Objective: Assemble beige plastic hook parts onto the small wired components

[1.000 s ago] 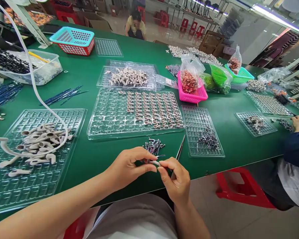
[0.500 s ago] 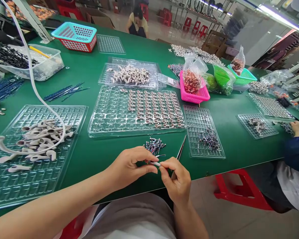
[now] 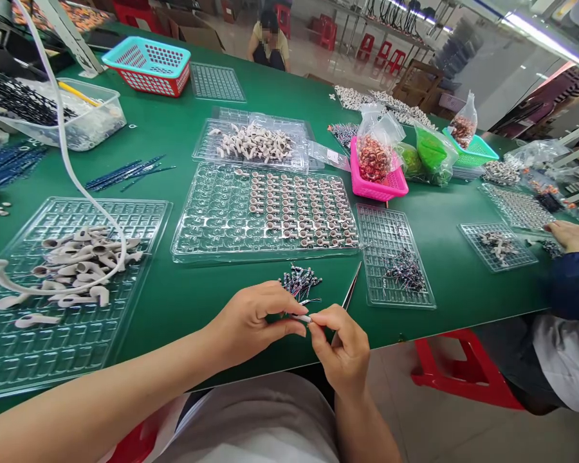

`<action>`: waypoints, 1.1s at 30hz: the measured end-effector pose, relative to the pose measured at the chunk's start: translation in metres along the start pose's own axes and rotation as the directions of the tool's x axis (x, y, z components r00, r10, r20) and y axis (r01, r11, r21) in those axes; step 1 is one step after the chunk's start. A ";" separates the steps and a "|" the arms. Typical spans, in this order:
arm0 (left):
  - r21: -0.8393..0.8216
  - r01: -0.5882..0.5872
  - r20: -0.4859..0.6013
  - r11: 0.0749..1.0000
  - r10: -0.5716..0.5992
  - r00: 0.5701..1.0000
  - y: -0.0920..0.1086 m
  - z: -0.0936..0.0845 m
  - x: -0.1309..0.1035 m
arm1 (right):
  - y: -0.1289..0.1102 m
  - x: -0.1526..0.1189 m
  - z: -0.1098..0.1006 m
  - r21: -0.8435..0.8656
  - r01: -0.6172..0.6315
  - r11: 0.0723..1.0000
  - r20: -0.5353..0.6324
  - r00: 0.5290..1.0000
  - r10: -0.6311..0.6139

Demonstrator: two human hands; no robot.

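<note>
My left hand (image 3: 258, 318) pinches a small white earphone shell (image 3: 303, 317) between thumb and fingers, just above the green table. At the shell's right end, my right hand (image 3: 341, 344) has its thumb and index finger pressed together; any tiny part between them is too small to make out. Metal tweezers (image 3: 351, 287) stick out past my right hand, their lower end hidden behind it, so whether they are held or lying down I cannot tell. Just beyond my fingers lies a small heap of wired components (image 3: 300, 281).
A clear tray (image 3: 212, 241) holds rows of shells. Loose shells pile on the left tray (image 3: 139, 218) and back tray (image 3: 202, 151). Wired parts lie on the right tray (image 3: 376, 292). A pink basket (image 3: 379, 188) and white cable (image 3: 60, 122) are nearby. A co-worker's hand (image 3: 572, 236) is far right.
My hands keep almost the same pinch on the shell, which has tilted slightly at most. The co-worker's hand at right has shifted a little left and away. The view has moved slightly.
</note>
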State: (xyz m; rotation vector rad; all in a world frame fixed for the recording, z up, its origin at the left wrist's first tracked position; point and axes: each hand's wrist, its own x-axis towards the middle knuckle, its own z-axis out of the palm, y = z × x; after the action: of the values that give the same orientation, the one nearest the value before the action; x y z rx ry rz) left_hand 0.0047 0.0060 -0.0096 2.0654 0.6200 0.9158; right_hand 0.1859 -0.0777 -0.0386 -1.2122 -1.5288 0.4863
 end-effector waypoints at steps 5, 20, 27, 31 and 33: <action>0.010 -0.022 -0.009 1.000 0.022 1.000 0.001 0.000 0.000 | 0.001 0.001 0.001 -0.013 0.036 0.999 -0.009 0.999 -0.036; 0.009 -0.047 -0.010 0.999 0.047 0.999 0.006 0.000 0.002 | -0.001 -0.001 0.001 0.011 0.042 0.999 -0.026 0.999 -0.042; 0.010 -0.051 0.000 0.999 0.051 0.999 0.006 0.000 0.002 | 0.000 -0.001 0.001 0.003 0.081 0.997 -0.023 0.996 -0.081; 0.010 -0.062 -0.003 0.998 0.062 0.998 0.005 0.000 0.001 | 0.000 -0.001 0.000 0.001 0.091 0.996 -0.015 0.996 -0.091; 0.017 -0.067 -0.001 0.998 0.067 0.998 0.004 0.000 0.001 | 0.000 0.000 0.000 -0.007 0.095 0.995 -0.011 0.995 -0.095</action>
State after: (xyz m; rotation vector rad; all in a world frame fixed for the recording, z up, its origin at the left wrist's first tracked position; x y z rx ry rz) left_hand 0.0057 0.0043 -0.0056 2.1120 0.5636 0.9537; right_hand 0.1862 -0.0780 -0.0385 -1.1397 -1.5720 0.4112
